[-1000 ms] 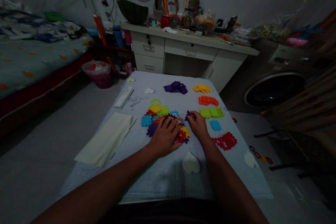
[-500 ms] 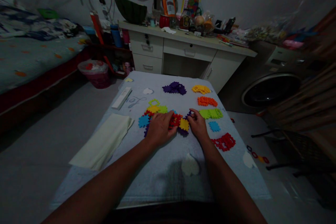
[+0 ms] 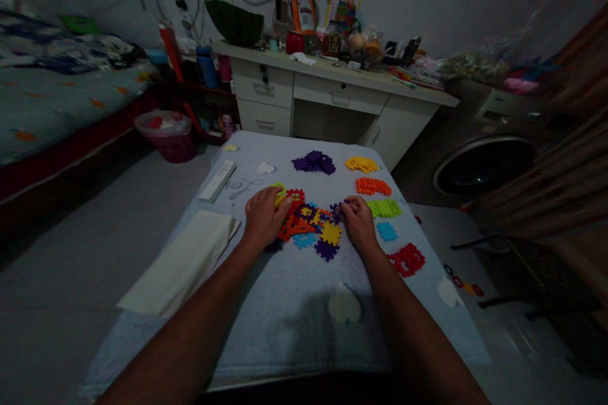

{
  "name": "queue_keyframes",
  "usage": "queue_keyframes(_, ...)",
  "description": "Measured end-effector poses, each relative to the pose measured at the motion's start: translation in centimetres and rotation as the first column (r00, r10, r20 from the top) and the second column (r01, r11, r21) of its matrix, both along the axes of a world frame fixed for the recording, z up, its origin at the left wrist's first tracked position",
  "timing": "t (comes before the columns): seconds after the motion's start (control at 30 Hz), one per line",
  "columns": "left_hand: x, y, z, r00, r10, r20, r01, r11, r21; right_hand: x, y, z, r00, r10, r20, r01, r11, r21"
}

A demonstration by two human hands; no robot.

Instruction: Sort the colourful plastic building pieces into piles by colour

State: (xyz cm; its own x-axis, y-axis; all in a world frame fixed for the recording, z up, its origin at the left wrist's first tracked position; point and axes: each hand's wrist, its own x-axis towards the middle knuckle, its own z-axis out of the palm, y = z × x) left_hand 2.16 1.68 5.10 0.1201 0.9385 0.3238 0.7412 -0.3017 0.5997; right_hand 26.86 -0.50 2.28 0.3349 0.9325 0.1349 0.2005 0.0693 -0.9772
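Observation:
A joined cluster of interlocking plastic tiles (image 3: 297, 226), red, orange, yellow, blue and purple, rests on the cloth-covered table. My left hand (image 3: 264, 218) is closed on its left side, with the thumb against the red and yellow pieces. At the cluster's right end, my right hand (image 3: 360, 223) pinches a purple tile (image 3: 337, 211) between thumb and fingers. Just below that tile, a yellow square (image 3: 331, 233) and a purple square (image 3: 327, 250) join on. My left hand hides the cluster's far left part.
Sorted tiles lie beyond and to the right: purple pile (image 3: 313, 162), yellow (image 3: 361, 164), orange (image 3: 373, 186), green (image 3: 386, 207), blue tile (image 3: 386, 231), red (image 3: 407, 259). To the left are a white box (image 3: 217, 181) and folded cloth (image 3: 183, 262). A desk (image 3: 342, 90) stands behind.
My left hand has moved left along the cluster, uncovering its middle. The cluster has turned, and its red square now stands up higher. My right hand stays at the purple tile.

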Motion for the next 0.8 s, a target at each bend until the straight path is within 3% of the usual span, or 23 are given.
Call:
queue_keyframes(0.13, -1.8, 0.2, -0.1, 0.997, -0.052, -0.051, 0.049, 0.997, -0.055, -0.2, 2.5, 0.8, 0.997, -0.020, -0.078, 0.019, 1.000, -0.024)
queue_keyframes(0.37, -3.4, -0.3, -0.7, 0.911, -0.296, -0.287, 0.183, 0.914, -0.363, -1.3, 8.6, 0.8, 0.973, -0.104, -0.204, 0.089, 0.993, -0.081)
queue_keyframes(0.57, -2.9, 0.1, -1.5, 0.947, -0.238, -0.214, 0.197, 0.961, -0.196, -2.4, 12.7, 0.1, 0.956, -0.130, -0.263, 0.116, 0.991, -0.069)
queue_keyframes(0.8, -2.5, 0.7, -2.6, 0.991, -0.129, -0.043, 0.126, 0.990, -0.066, -3.9, 15.5, 0.5, 0.950, -0.124, -0.286, 0.075, 0.982, -0.174)
